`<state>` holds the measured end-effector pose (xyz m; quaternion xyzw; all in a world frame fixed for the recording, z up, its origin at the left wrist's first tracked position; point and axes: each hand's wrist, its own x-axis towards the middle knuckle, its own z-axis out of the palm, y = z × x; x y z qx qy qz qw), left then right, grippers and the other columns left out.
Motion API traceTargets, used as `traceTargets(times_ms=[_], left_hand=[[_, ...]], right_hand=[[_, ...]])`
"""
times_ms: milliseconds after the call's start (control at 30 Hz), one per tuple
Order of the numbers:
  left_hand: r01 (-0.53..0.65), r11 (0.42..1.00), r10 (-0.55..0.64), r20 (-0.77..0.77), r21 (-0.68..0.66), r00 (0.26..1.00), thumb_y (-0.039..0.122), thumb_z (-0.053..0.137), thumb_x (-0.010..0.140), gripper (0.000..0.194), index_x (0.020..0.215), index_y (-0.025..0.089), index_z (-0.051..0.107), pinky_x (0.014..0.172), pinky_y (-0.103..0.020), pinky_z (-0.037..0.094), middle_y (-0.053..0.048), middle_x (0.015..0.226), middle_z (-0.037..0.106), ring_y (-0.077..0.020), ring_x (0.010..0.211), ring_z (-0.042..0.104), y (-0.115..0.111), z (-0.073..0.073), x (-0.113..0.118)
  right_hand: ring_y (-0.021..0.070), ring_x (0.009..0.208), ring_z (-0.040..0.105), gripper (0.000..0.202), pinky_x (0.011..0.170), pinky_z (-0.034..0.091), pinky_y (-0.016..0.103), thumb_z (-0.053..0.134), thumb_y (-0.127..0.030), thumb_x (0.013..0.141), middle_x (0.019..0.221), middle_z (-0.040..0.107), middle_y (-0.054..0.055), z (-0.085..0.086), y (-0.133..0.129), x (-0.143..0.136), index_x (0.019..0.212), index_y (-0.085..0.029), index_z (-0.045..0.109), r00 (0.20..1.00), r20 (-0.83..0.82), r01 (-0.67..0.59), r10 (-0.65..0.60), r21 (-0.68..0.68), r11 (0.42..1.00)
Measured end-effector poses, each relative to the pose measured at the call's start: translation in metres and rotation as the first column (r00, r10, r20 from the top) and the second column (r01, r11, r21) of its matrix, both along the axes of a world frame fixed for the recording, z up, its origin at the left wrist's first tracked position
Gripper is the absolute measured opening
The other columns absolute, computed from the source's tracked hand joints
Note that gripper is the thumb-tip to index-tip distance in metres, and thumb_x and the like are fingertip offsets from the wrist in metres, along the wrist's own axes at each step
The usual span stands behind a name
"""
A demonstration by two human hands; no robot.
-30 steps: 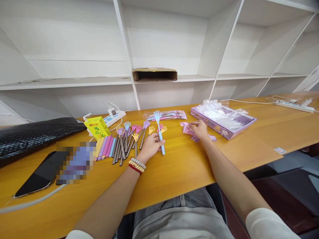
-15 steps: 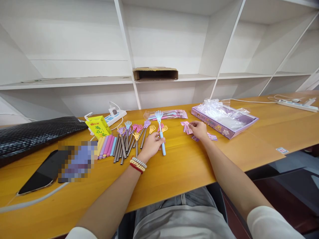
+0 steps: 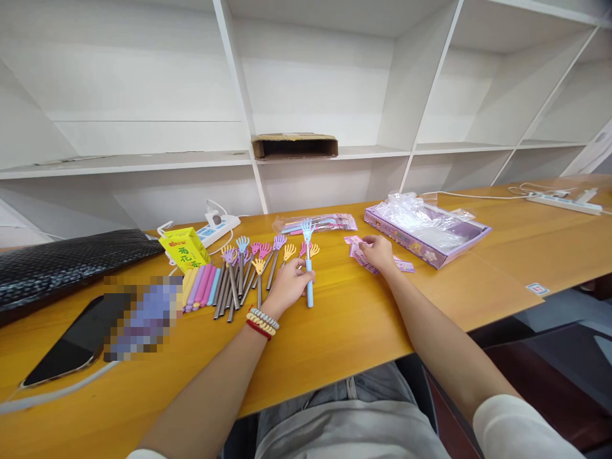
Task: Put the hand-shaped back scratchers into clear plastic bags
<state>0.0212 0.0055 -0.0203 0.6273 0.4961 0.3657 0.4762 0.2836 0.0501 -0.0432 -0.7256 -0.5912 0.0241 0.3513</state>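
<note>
A light-blue back scratcher point(image 3: 309, 284) with a hand-shaped head is held upright by its handle in my left hand point(image 3: 288, 285), fingers closed round it. To the left of that hand lie several metal rods with coloured hand-shaped heads point(image 3: 234, 274), beside a row of pastel handle tubes point(image 3: 204, 285). My right hand point(image 3: 377, 250) rests over small pink and purple printed cards point(image 3: 356, 250), its fingers pinched together at one of them. More of these cards point(image 3: 404, 266) stick out under the right wrist.
Behind the hands lies a clear bag of back scratchers point(image 3: 335, 222). A purple box point(image 3: 430, 252) with crumpled clear plastic stands at the right. To the left are a yellow carton point(image 3: 186, 248), a power strip point(image 3: 217, 231), a phone point(image 3: 71, 344) and a black padded bag point(image 3: 71, 264).
The view has shifted slightly. My left hand keeps the blue back scratcher, now a little more upright. The right-hand fingers have moved slightly over the cards.
</note>
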Motion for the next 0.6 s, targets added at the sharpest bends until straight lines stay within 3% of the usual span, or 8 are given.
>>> traceTargets(times_ms=[100,167,267,367,467,600], left_hand=[[0.002,0.999,0.002,-0.087,0.045,0.996,0.03,0.058,0.07,0.027,0.093,0.018,0.052,0.044,-0.024,0.043,-0.002,0.067,0.064,-0.0135,0.049,0.056,-0.002,0.003,-0.001],[0.003,0.988,0.029,-0.206,0.153,0.978,0.031,0.058,0.071,0.025,0.092,0.019,0.054,0.049,-0.024,0.043,-0.001,0.065,0.064,-0.0141,0.052,0.057,-0.003,0.004,-0.002],[0.045,0.931,0.119,-0.417,0.363,0.901,0.031,0.055,0.074,0.02,0.091,0.02,0.057,0.058,-0.026,0.042,0.001,0.06,0.061,-0.0155,0.057,0.057,-0.005,0.007,-0.003],[0.116,0.887,0.162,-0.536,0.447,0.829,0.03,0.05,0.077,0.023,0.096,0.02,0.058,0.061,-0.027,0.039,0.0,0.058,0.059,-0.0174,0.059,0.057,-0.008,0.008,-0.004],[0.155,0.871,0.169,-0.58,0.467,0.796,0.03,0.047,0.08,0.024,0.098,0.02,0.058,0.06,-0.027,0.037,-0.001,0.061,0.059,-0.0183,0.061,0.057,-0.009,0.008,-0.004],[0.163,0.865,0.178,-0.595,0.474,0.784,0.031,0.045,0.081,0.026,0.099,0.02,0.058,0.059,-0.027,0.037,-0.003,0.065,0.061,-0.0188,0.061,0.056,-0.011,0.009,-0.004]], right_hand=[[0.0213,0.094,0.057,0.03,0.084,0.04,0.028,0.049,-0.03,0.076,0.096,0.066,0.009,0.0,-0.003,-0.003,0.095,-0.017,0.068,0.999,0.037,0.022,-0.023,0.021,1.0],[0.0223,0.097,0.055,0.03,0.087,0.038,0.03,0.049,-0.029,0.075,0.098,0.064,0.01,0.007,-0.006,-0.002,0.095,-0.016,0.068,0.997,0.049,0.056,-0.06,0.079,0.995],[0.0227,0.1,0.051,0.031,0.091,0.036,0.032,0.044,-0.027,0.079,0.101,0.062,0.012,0.029,-0.01,0.014,0.097,-0.015,0.066,0.982,0.011,0.18,-0.188,0.236,0.955],[0.0247,0.1,0.051,0.033,0.089,0.037,0.036,0.046,-0.029,0.077,0.101,0.06,0.014,0.059,-0.014,0.054,0.1,-0.014,0.063,0.92,-0.039,0.385,-0.39,0.266,0.884],[0.0278,0.099,0.051,0.041,0.083,0.038,0.038,0.055,-0.03,0.07,0.102,0.059,0.017,0.076,-0.018,0.104,0.106,-0.011,0.06,0.859,0.011,0.508,-0.513,0.114,0.854],[0.0311,0.095,0.052,0.044,0.072,0.038,0.038,0.065,-0.035,0.063,0.097,0.059,0.023,0.069,-0.024,0.158,0.097,-0.008,0.063,0.847,0.201,0.527,-0.491,-0.21,0.823]])
